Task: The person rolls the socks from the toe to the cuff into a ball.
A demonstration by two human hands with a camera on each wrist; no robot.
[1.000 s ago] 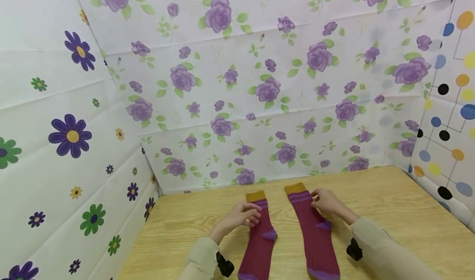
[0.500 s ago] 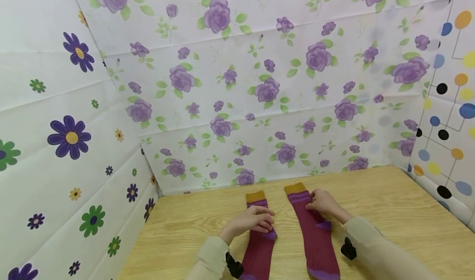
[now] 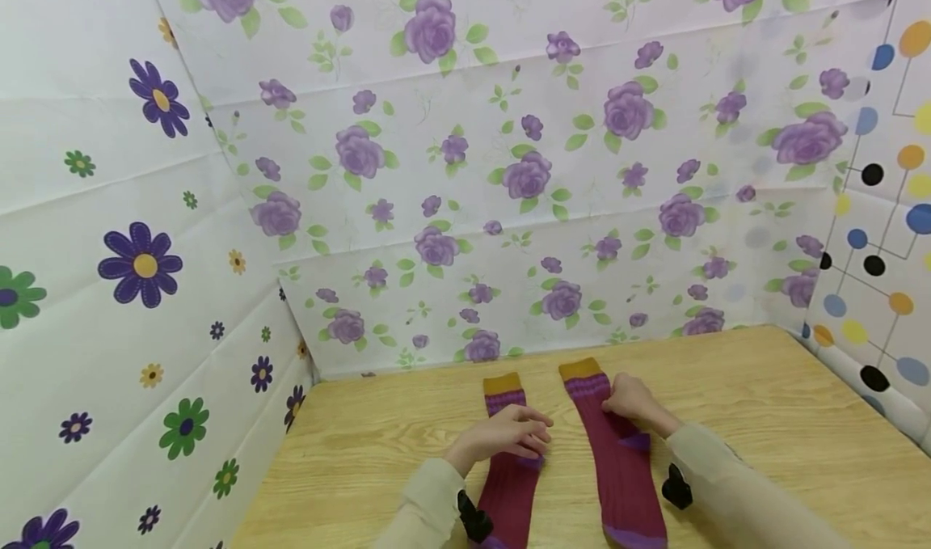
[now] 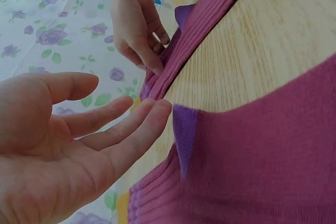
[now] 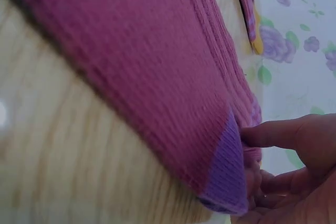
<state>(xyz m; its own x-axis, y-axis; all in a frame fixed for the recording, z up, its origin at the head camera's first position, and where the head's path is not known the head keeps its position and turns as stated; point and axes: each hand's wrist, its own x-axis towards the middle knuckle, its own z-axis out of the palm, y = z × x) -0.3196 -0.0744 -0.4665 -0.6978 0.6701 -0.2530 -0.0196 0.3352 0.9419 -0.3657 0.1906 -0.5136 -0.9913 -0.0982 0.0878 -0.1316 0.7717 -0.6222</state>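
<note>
Two maroon socks with mustard cuffs and purple heels lie flat, side by side. Over the left sock (image 3: pixel 509 492) hovers my left hand (image 3: pixel 503 436), its fingers loosely extended and holding nothing; in the left wrist view the palm and fingers (image 4: pixel 121 135) show beside the purple heel. At the leg of the right sock (image 3: pixel 625 484), my right hand (image 3: pixel 634 402) pinches the outer edge between cuff and heel. The right wrist view shows the thumb (image 5: pixel 273 132) against the knit above the purple heel (image 5: pixel 228 171), the other fingers curled at the edge and partly hidden.
The socks lie on a light wood-grain table (image 3: pixel 378 428). White sheeting with purple roses (image 3: pixel 436 246) stands behind it, with flower-patterned sheeting (image 3: pixel 145 266) at left and dotted sheeting (image 3: pixel 873 266) at right. A black wrist device (image 3: pixel 676 487) sits at each cuff.
My left hand has moved right across the left sock, from its cuff side toward the heel. My right hand has come slightly inward onto the right sock's edge. Both socks lie where they were.
</note>
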